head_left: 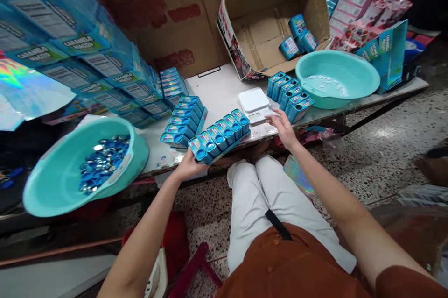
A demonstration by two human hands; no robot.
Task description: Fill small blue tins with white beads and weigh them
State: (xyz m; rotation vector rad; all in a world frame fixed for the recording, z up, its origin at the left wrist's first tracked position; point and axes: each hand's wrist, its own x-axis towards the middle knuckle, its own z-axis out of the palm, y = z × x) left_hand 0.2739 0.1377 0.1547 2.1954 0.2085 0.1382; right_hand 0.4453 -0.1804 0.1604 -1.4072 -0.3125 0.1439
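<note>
Head view, and there's the left hand (191, 166) clasping the near end of a row of blue rectangular tins (219, 137) on the white surface (217, 97)! The right hand (283, 130) is open, fingers spread, just beside a white digital scale (255, 104). Off left, a tilted turquoise plastic basin (52, 186) holds shiny blue caps (105, 165).

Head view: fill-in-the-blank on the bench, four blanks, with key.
The person's left hand grips a row of small blue rectangular tins, while the open ____ hand reaches beside a white digital scale.
The round teal plastic basin on the left holds shiny ____ discs.
The round teal plastic basin on the right holds small ____ pieces.
The open brown cardboard box shows ____ blue tins.

Missing words: right; blue; white; three.
</note>
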